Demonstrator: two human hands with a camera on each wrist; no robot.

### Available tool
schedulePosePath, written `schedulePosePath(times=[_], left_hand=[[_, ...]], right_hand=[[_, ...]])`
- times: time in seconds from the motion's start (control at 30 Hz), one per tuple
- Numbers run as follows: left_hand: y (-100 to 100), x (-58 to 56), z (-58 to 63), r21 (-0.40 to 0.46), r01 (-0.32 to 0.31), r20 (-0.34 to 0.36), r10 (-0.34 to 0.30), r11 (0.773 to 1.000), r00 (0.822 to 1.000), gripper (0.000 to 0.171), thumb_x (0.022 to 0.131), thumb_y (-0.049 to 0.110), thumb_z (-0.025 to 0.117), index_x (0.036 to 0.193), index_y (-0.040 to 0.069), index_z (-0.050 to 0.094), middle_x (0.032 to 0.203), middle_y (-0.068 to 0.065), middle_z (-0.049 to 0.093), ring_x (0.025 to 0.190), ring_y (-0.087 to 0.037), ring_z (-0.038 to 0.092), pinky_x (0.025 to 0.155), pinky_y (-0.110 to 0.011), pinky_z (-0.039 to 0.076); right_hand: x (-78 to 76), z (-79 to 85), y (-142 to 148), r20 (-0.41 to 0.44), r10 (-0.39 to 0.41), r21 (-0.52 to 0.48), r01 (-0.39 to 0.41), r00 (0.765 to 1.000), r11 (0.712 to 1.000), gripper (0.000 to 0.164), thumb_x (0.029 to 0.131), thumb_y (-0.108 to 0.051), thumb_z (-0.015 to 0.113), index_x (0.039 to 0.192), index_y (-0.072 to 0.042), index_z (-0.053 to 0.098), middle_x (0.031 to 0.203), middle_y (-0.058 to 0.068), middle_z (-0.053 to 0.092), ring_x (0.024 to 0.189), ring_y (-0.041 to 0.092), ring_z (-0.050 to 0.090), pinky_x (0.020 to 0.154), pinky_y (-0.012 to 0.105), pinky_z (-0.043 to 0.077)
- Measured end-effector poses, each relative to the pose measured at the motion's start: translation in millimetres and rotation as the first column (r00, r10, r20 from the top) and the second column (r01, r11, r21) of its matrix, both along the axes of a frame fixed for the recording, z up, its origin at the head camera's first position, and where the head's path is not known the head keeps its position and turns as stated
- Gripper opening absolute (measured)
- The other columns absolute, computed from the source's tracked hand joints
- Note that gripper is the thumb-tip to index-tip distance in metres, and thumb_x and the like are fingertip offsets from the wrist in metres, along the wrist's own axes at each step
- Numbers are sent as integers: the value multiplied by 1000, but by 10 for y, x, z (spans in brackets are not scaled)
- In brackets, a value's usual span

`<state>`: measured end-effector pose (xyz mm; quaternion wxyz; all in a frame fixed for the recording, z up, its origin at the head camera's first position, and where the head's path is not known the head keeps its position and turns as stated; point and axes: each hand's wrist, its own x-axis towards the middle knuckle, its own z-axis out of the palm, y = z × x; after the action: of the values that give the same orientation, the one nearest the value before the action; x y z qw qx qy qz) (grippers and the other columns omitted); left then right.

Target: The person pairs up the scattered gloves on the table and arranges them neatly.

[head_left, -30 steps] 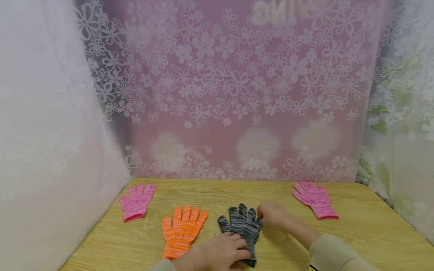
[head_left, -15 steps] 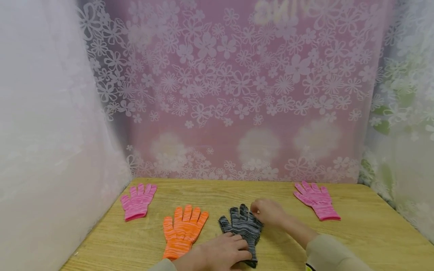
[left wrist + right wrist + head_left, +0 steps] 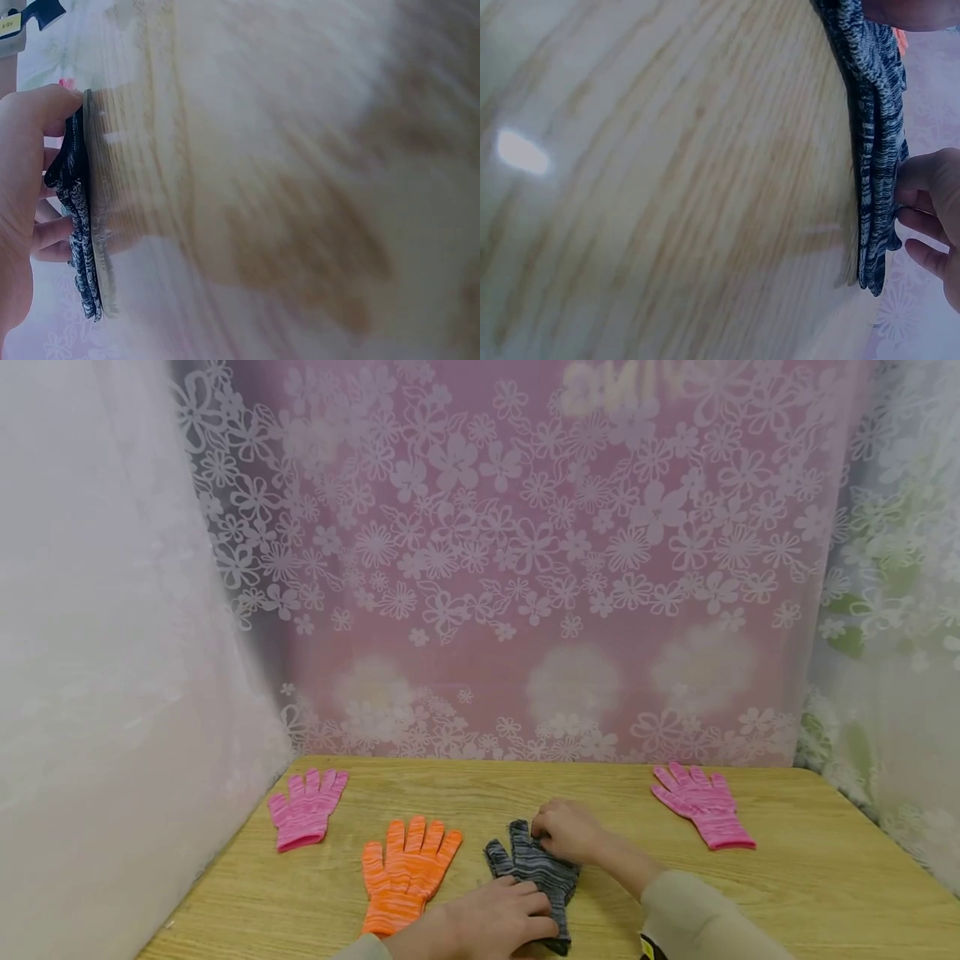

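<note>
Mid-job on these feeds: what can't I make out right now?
Head view: some fingers of the dark glove, behind the right hand.
Head view: part of its cuff, under the left hand.
Head view: part of the orange glove, behind the left forearm.
Left wrist view: lettering on the yellow label, too small.

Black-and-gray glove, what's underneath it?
Layered dark knit fabric shows edge-on in the right wrist view, with the wooden table below. The glove covers the rest, so whether it's a second glove can't be told.
</note>
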<state>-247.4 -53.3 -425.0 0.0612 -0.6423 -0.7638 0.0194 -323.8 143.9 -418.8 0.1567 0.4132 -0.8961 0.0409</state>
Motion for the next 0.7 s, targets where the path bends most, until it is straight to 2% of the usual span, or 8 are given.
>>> schedulePosePath(times=[0.07, 0.2, 0.3, 0.4, 0.57, 0.7], left_hand=[[1, -1, -2, -7, -5, -8, 5, 1000, 1000, 32, 96, 43, 43, 119, 25, 55, 114, 11, 51, 96, 0, 42, 79, -12, 32], [9, 1, -3, -17, -12, -24, 11, 1000, 1000, 33, 96, 44, 42, 120, 26, 55, 114, 12, 50, 96, 0, 42, 78, -12, 32], [14, 10, -2, -26, -7, -28, 6, 1000, 1000, 34, 95, 45, 43, 121, 26, 55, 114, 11, 50, 97, 0, 42, 79, -12, 32], [17, 18, 4, -27, -3, -16, 2, 1000, 1000, 35, 95, 45, 45, 121, 25, 56, 115, 10, 51, 98, -1, 43, 80, -13, 33], [14, 28, 21, -1, -12, -30, 12, 1000, 999, 30, 96, 43, 44, 118, 26, 57, 111, 11, 51, 95, 0, 42, 78, -13, 33], [15, 32, 24, 1, -13, -45, 13, 1000, 999, 29, 96, 43, 44, 117, 27, 57, 110, 11, 51, 94, 0, 42, 77, -12, 33]], right_hand=[[-4, 5, -11, 5, 9, 0, -9, 1000, 1000, 16, 76, -1, 65, 70, -16, 64, 67, -6, 53, 62, 12, 48, 57, 25, 40], [-5, 0, -25, -7, 15, 15, -15, 1000, 1000, 21, 76, 2, 62, 67, -18, 59, 63, -8, 45, 58, 9, 41, 55, 23, 31], [-8, -20, -23, -18, 12, 16, -11, 1000, 1000, 19, 76, 2, 61, 73, -16, 66, 68, -6, 54, 63, 12, 51, 58, 25, 40], [-13, -30, -22, -18, 2, -5, -2, 1000, 1000, 18, 77, 2, 60, 76, -15, 68, 72, -4, 58, 68, 14, 54, 62, 27, 45], [-23, -37, -27, -44, -17, -38, 15, 999, 999, 19, 75, 3, 60, 75, -14, 68, 72, -4, 59, 68, 14, 55, 62, 27, 46], [1, -58, -31, -67, -31, -27, 30, 997, 999, 18, 75, 2, 62, 73, -15, 68, 70, -4, 59, 66, 14, 56, 60, 27, 46]])
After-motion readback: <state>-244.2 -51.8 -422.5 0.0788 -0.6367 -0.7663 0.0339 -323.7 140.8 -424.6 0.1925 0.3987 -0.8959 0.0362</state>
